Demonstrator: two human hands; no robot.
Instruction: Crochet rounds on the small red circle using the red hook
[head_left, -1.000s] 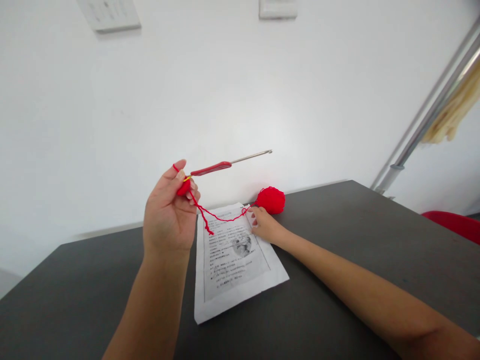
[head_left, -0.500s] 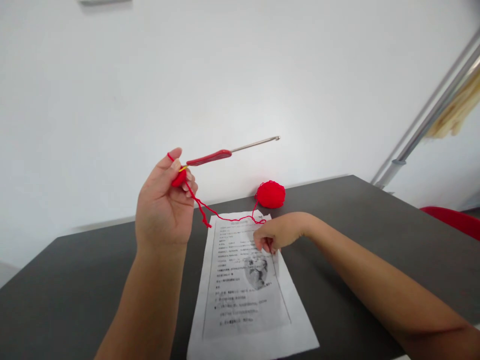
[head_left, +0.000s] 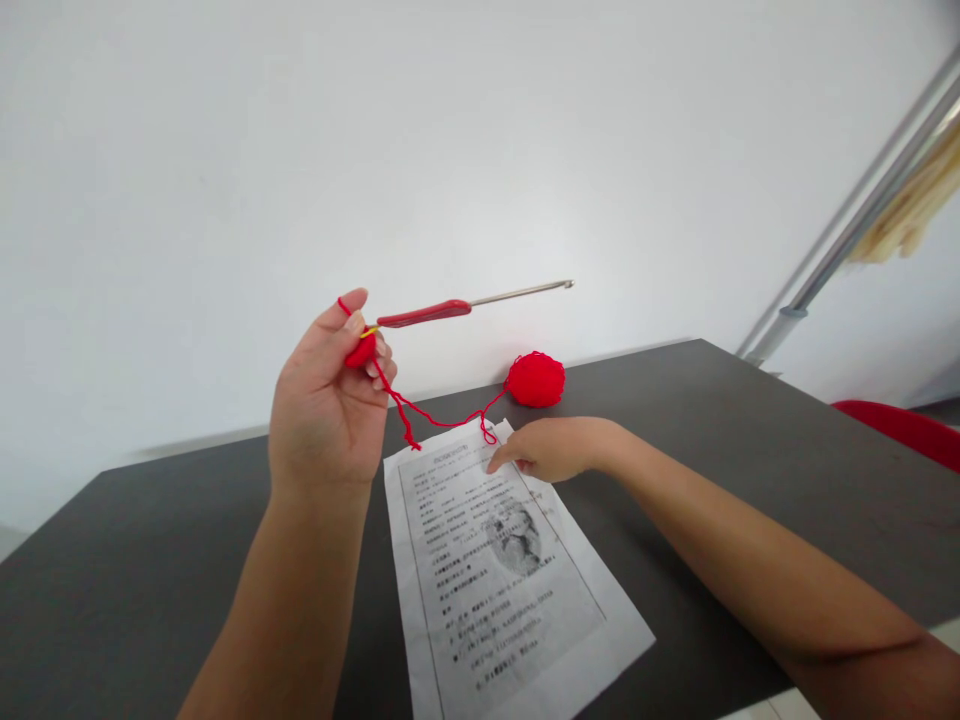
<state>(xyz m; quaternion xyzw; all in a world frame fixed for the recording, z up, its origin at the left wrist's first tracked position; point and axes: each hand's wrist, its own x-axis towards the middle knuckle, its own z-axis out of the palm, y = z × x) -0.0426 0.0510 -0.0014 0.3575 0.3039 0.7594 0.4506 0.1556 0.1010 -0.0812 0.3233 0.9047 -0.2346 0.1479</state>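
Note:
My left hand [head_left: 326,410] is raised over the table, its thumb and fingers closed on a small red crochet piece [head_left: 361,350]. A thin yellow bit [head_left: 370,330] shows at its top. From there a crochet hook [head_left: 425,313] with a red handle and metal shaft points right, clear of the table. Red yarn [head_left: 442,424] loops over the forefinger and hangs from the piece toward a red yarn ball [head_left: 535,379]. My right hand [head_left: 559,449] rests at the upper right of a printed sheet [head_left: 442,600], forefinger stretched onto it, other fingers curled and partly hidden.
The dark table [head_left: 187,560] meets a white wall [head_left: 465,130] at the back. A metal pole [head_left: 870,220] leans at the right, with pale hanging material [head_left: 907,205] behind it. A red curved object [head_left: 900,430] shows beyond the table's right edge.
The sheet has turned on the table, its top edge shifting left. My right hand has moved slightly up and left, its forefinger now extended. My left hand keeps hold of the crochet piece.

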